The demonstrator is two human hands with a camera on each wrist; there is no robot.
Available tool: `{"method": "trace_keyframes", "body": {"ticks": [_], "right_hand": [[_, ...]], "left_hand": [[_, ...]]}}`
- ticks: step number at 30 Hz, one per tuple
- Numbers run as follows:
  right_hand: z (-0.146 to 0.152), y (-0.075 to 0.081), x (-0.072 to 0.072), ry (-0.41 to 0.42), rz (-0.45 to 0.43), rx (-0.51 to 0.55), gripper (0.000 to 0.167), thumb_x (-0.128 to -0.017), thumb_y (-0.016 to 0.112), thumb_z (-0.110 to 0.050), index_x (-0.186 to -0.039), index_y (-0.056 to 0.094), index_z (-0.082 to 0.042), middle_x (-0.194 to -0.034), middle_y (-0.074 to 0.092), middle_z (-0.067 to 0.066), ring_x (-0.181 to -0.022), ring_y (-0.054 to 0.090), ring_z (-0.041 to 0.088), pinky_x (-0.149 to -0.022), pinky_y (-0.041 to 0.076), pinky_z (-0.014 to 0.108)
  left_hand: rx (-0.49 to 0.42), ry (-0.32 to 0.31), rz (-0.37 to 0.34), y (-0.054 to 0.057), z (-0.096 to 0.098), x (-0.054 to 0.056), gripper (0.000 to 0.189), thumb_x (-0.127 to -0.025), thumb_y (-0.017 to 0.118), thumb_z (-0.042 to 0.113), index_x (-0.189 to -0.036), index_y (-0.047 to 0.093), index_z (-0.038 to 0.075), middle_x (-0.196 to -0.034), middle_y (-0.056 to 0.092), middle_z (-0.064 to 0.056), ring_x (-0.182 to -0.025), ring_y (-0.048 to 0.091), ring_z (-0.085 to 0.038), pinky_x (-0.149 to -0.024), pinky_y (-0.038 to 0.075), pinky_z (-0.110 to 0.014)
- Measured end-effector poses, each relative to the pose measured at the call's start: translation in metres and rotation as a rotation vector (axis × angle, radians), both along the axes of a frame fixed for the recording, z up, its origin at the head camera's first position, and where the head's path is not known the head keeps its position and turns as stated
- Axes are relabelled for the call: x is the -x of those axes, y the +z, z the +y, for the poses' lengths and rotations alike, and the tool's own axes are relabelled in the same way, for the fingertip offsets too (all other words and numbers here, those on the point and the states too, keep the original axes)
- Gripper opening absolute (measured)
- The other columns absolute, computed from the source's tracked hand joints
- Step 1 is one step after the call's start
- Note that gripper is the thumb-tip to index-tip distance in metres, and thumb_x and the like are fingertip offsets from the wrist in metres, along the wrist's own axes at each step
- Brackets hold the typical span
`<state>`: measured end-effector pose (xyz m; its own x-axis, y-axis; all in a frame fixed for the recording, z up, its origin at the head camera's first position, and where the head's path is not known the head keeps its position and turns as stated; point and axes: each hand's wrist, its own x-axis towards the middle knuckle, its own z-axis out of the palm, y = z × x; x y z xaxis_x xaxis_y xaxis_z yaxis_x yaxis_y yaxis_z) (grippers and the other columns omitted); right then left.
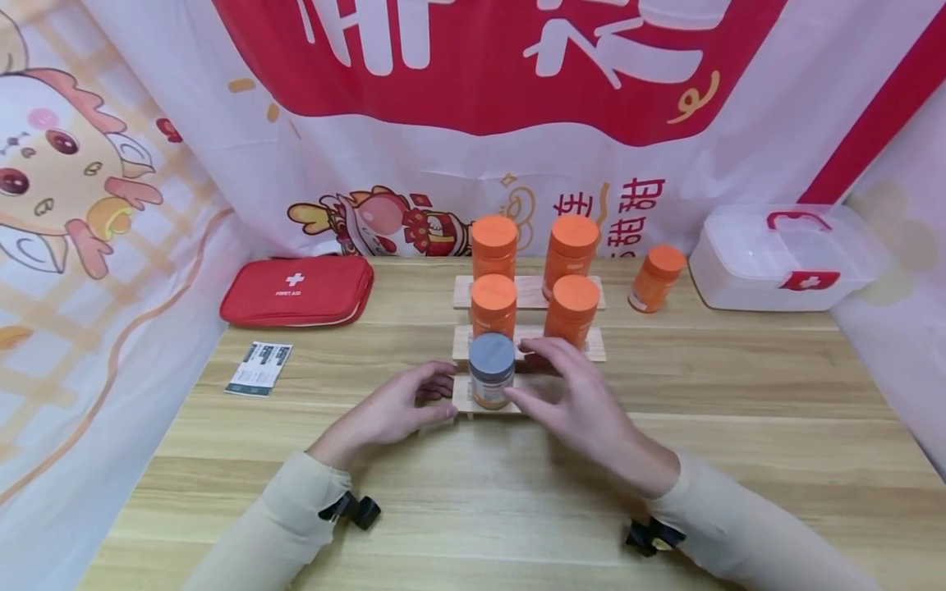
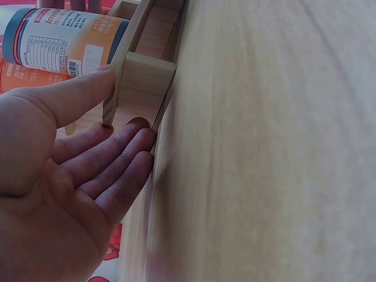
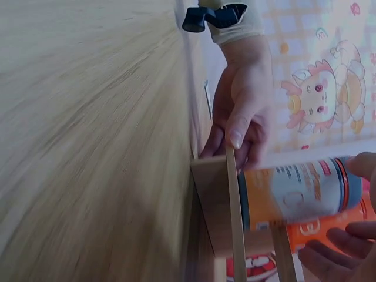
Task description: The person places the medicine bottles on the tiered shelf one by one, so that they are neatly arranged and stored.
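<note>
A bottle with a grey lid [image 1: 491, 369] and a white and orange label stands upright on the lowest step of a wooden tiered rack [image 1: 528, 293]. My left hand [image 1: 402, 404] holds the left end of that step, thumb [image 2: 88, 94] on the board's edge and fingers beneath. Around the right side of the bottle my right hand [image 1: 584, 402] is spread, its thumb close to the bottle and its fingers apart from it. Whether the thumb touches is unclear. Behind stand orange bottles [image 1: 493, 305], two on each upper step.
A smaller orange bottle [image 1: 656, 279] stands right of the rack. A white first-aid box [image 1: 787, 263] sits at the back right. At the left lie a red first-aid pouch [image 1: 297, 291] and a printed card [image 1: 259, 368]. Printed cloth [image 1: 414, 156] hangs behind the table.
</note>
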<state>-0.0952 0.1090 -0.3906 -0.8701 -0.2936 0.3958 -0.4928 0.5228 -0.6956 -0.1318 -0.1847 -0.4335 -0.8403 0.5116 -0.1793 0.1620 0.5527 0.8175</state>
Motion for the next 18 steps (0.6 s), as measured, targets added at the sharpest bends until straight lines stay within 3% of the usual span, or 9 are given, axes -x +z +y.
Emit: {"method": "trace_keyframes", "body": {"ticks": [4,12,18], "right_hand": [[0.016,0.001,-0.003,0.04,0.005,0.025,0.056,-0.087,0.092,-0.013,-0.137,0.068,-0.003,-0.135,0.072,0.012,-0.124,0.07,0.025,-0.109,0.061,0.043],[0.045,0.002,-0.006,0.089,0.038,0.021,0.049,-0.089,0.088,-0.005,-0.136,0.07,-0.006,-0.135,0.075,0.01,-0.126,0.071,0.026,-0.112,0.051,0.014],[0.07,0.002,-0.008,0.062,0.055,0.014,0.052,-0.088,0.086,0.001,-0.137,0.069,-0.005,-0.131,0.075,0.012,-0.12,0.073,0.026,-0.107,0.053,0.011]], "left_hand": [[0.009,0.002,0.004,0.001,-0.001,0.0,0.063,-0.101,0.078,0.021,-0.155,0.051,0.004,-0.138,0.07,-0.009,-0.129,0.067,-0.027,-0.117,0.054,-0.051],[0.005,-0.001,0.013,0.002,-0.002,-0.001,0.061,-0.101,0.078,0.02,-0.154,0.052,0.003,-0.137,0.071,-0.01,-0.129,0.067,-0.028,-0.116,0.055,-0.051],[0.006,-0.001,0.013,0.001,-0.002,0.0,0.061,-0.101,0.078,0.019,-0.153,0.052,0.003,-0.137,0.071,-0.01,-0.128,0.067,-0.027,-0.116,0.055,-0.051]]}}
